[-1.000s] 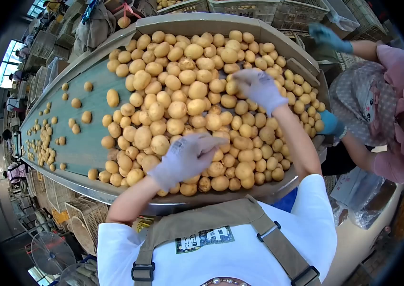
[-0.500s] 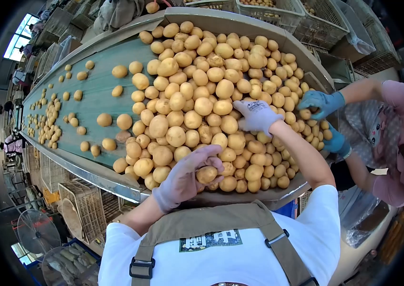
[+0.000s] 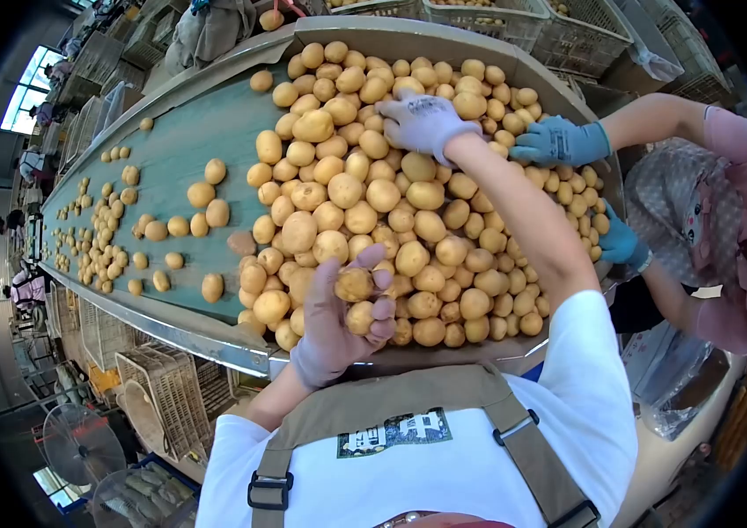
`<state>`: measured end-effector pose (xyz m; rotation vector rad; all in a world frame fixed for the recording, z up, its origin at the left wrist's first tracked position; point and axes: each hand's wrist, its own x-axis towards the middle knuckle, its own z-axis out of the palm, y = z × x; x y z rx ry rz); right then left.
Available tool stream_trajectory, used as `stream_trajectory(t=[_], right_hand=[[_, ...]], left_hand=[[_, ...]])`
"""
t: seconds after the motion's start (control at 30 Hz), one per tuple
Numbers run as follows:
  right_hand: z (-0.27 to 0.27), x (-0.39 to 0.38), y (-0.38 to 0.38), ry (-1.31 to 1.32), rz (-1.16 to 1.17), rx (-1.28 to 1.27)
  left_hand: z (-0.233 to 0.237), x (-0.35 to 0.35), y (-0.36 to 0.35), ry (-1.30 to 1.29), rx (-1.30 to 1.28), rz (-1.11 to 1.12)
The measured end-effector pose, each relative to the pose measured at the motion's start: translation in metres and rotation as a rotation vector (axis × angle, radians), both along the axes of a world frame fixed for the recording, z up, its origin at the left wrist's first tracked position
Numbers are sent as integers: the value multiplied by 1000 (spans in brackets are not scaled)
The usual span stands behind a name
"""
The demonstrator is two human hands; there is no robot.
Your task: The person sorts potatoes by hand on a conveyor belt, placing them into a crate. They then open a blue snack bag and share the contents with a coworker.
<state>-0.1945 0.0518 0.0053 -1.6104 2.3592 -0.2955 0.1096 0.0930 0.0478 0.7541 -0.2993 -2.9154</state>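
Note:
Potatoes (image 3: 382, 195) lie in a thick pile at the end of the green belt (image 3: 241, 114). My left hand (image 3: 338, 321), in a pale glove, is turned palm up at the near edge of the pile. Its fingers curl round two potatoes (image 3: 355, 285), one above the other. Farther off, my right hand (image 3: 422, 123), gloved too, rests back up on the upper part of the pile. Its fingertips reach among the potatoes, and whatever they may grip is hidden.
At the right, a co-worker's two blue-gloved hands (image 3: 560, 141) touch the pile. A metal rim (image 3: 224, 345) borders the belt. Plastic crates (image 3: 162, 396) stand at the lower left, others (image 3: 580, 44) beyond the far rim. A fan (image 3: 83, 444) is at the lower left.
My right hand has moved up and left across the pile. My left hand now holds a second potato. One co-worker's hand has shifted left and up. Potatoes on the belt have changed places.

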Motion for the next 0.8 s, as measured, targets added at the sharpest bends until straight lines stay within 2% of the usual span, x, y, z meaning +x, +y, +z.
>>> stream_trajectory(t=[0.17, 0.23, 0.37, 0.4, 0.43, 0.47, 0.5, 0.53, 0.6, 0.63, 0.67, 0.7, 0.73, 0.77, 0.8], right_hand=[[15, -14, -6, -14, 11, 104], [1, -17, 1, 10, 2, 18], [-9, -14, 14, -58, -120, 70], [-16, -17, 18, -60, -159, -17], [-13, -13, 30, -131, -231, -144], [-5, -6, 44, -300, -301, -325], [7, 5, 61, -507, -322, -478], [2, 18, 66, -638, -269, -620], [39, 64, 104, -668, -5, -631], [59, 78, 121, -852, 219, -491], [53, 93, 129, -855, 284, -498], [62, 97, 133, -750, 263, -419], [44, 100, 125, -477, 282, -496], [30, 105, 126, -111, 281, -238], [10, 115, 128, 37, 314, -289]], left_hand=[[-5, 27, -5, 71, 211, 226], [-3, 31, -3, 99, 324, 286], [-11, 37, 8, 345, 141, 216], [-15, 39, 6, 420, 102, 189], [-15, 42, 5, 454, 305, 267], [-15, 46, 4, 489, 507, 346], [-9, 38, 3, 460, 606, 371], [-3, 32, 3, 430, 703, 401], [2, 14, 8, 395, 218, 213], [5, 12, 10, 360, -35, 137], [2, 14, 13, 259, 130, 234], [1, 15, 16, 161, 281, 348], [6, 17, 17, 148, 336, 323], [12, 16, 18, 139, 390, 294], [19, 17, 22, 96, 353, 297]])
